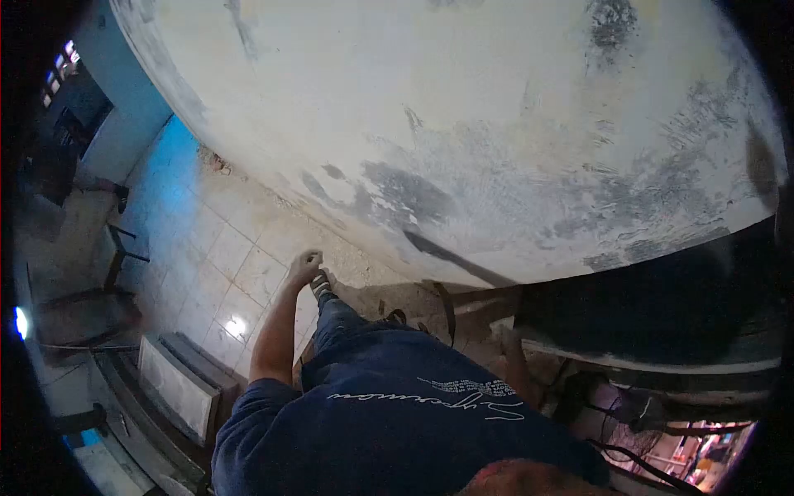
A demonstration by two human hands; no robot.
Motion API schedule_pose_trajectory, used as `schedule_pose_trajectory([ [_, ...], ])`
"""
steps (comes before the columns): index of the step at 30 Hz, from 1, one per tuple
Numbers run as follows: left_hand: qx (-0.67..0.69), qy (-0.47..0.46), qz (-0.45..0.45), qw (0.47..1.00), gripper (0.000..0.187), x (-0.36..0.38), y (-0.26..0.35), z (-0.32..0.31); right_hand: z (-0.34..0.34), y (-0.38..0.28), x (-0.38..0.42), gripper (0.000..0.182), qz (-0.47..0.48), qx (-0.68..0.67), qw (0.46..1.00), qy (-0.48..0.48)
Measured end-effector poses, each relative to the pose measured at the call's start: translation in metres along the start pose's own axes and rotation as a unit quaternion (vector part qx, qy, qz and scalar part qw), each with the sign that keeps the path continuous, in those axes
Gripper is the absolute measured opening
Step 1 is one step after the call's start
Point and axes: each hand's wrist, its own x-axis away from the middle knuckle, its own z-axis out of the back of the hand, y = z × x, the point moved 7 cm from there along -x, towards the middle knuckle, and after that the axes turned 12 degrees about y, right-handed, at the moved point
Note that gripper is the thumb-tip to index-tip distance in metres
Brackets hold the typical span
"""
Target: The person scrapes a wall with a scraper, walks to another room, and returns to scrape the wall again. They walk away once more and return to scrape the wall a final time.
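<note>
Though fisted, left hand (304, 266) beside sandal (320, 287)

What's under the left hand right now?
The left hand, closed in a fist, hangs over a striped shoe and the tiled floor at the foot of the patchy wall. Whether the fist holds anything cannot be seen.

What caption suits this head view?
Closed left hand hangs beside a striped shoe below a patchy plastered wall.
</note>
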Motion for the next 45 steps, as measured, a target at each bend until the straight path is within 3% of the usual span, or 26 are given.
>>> schedule_pose_trajectory([
  [1, -0.052, 0.001, -0.004, 0.999, 0.033, 0.022, -0.040, 0.000, -0.002, 0.014, 0.009, 0.041, -0.014, -0.011, 1.000, -0.009],
  [2, -0.055, 0.009, 0.146, 0.988, 0.041, 0.057, -0.079, 0.006, -0.003, 0.028, 0.024, 0.040, -0.036, -0.025, 0.999, -0.020],
  [4, -0.092, -0.010, 0.304, 0.948, 0.035, 0.137, -0.166, 0.018, -0.012, 0.068, 0.054, 0.040, -0.085, -0.060, 0.994, -0.040],
  [6, -0.167, -0.063, 0.492, 0.852, 0.028, 0.225, -0.258, 0.027, -0.018, 0.090, 0.081, 0.040, -0.127, -0.103, 0.985, -0.053],
  [7, -0.181, -0.092, 0.538, 0.818, 0.030, 0.265, -0.267, 0.037, -0.022, 0.100, 0.094, 0.040, -0.145, -0.125, 0.980, -0.058],
  [10, -0.120, -0.093, 0.566, 0.811, 0.035, 0.316, -0.233, 0.054, -0.029, 0.112, 0.118, 0.040, -0.180, -0.189, 0.963, -0.064],
  [13, -0.111, -0.079, 0.522, 0.842, 0.041, 0.288, -0.201, 0.054, -0.032, 0.101, 0.120, 0.041, -0.176, -0.274, 0.944, -0.057],
  [14, -0.148, -0.097, 0.482, 0.858, 0.039, 0.259, -0.237, 0.037, -0.031, 0.089, 0.114, 0.042, -0.165, -0.306, 0.936, -0.053],
  [15, -0.174, -0.075, 0.442, 0.877, 0.035, 0.233, -0.184, 0.043, -0.031, 0.076, 0.104, 0.042, -0.150, -0.339, 0.927, -0.049],
  [16, -0.237, -0.098, 0.266, 0.929, 0.033, 0.185, -0.174, 0.025, -0.028, 0.059, 0.093, 0.043, -0.142, -0.358, 0.922, -0.041],
  [17, -0.320, -0.088, 0.078, 0.940, 0.031, 0.143, -0.159, 0.009, -0.026, 0.043, 0.082, 0.044, -0.137, -0.367, 0.919, -0.033],
  [18, -0.216, -0.030, 0.162, 0.962, 0.033, 0.122, -0.114, 0.009, -0.025, 0.032, 0.068, 0.039, -0.166, -0.341, 0.925, -0.027],
  [19, -0.173, -0.045, 0.110, 0.978, 0.034, 0.084, -0.102, -0.015, -0.022, 0.014, 0.059, 0.035, -0.196, -0.315, 0.929, -0.022],
  [20, -0.130, -0.058, 0.059, 0.988, 0.036, 0.068, -0.012, -0.017, -0.014, -0.025, 0.052, 0.027, -0.036, -0.341, 0.939, -0.009],
  [21, -0.097, -0.005, 0.042, 0.994, 0.037, 0.049, 0.022, -0.029, 0.000, -0.068, 0.058, 0.026, 0.050, -0.317, 0.947, -0.015],
  [23, 0.021, -0.052, -0.037, 0.998, 0.036, 0.030, 0.113, -0.063, 0.043, -0.181, 0.117, 0.022, 0.198, -0.239, 0.949, -0.060],
  [25, 0.094, -0.154, -0.067, 0.981, 0.035, 0.040, 0.211, -0.086, 0.071, -0.260, 0.168, 0.019, 0.290, -0.228, 0.926, -0.086],
  [27, 0.168, -0.236, -0.112, 0.951, 0.038, 0.071, 0.298, -0.094, 0.083, -0.303, 0.192, 0.017, 0.324, -0.264, 0.903, -0.102],
  [29, 0.247, -0.296, -0.175, 0.906, 0.041, 0.095, 0.341, -0.112, 0.093, -0.343, 0.227, 0.015, 0.358, -0.300, 0.876, -0.116],
  [31, 0.275, -0.318, -0.188, 0.888, 0.040, 0.122, 0.380, -0.110, 0.108, -0.375, 0.270, 0.018, 0.291, -0.382, 0.872, -0.098],
  [33, 0.315, -0.332, -0.185, 0.870, 0.038, 0.135, 0.400, -0.111, 0.113, -0.391, 0.290, 0.022, 0.278, -0.321, 0.900, -0.095],
  [36, 0.427, -0.400, -0.120, 0.802, 0.029, 0.146, 0.425, -0.102, 0.106, -0.417, 0.309, 0.022, 0.368, -0.398, 0.822, -0.175],
  [39, 0.482, -0.399, -0.119, 0.771, 0.027, 0.136, 0.436, -0.093, 0.097, -0.432, 0.308, 0.022, 0.281, -0.476, 0.819, -0.157],
  [40, 0.462, -0.368, -0.130, 0.796, 0.026, 0.130, 0.440, -0.086, 0.101, -0.441, 0.311, 0.022, 0.272, -0.443, 0.843, -0.139],
  [43, 0.520, -0.333, -0.147, 0.773, 0.028, 0.105, 0.448, -0.081, 0.111, -0.481, 0.319, 0.018, 0.336, -0.425, 0.833, -0.115],
  [45, 0.525, -0.319, -0.133, 0.778, 0.032, 0.088, 0.458, -0.080, 0.108, -0.498, 0.307, 0.019, 0.326, -0.408, 0.848, -0.090],
])
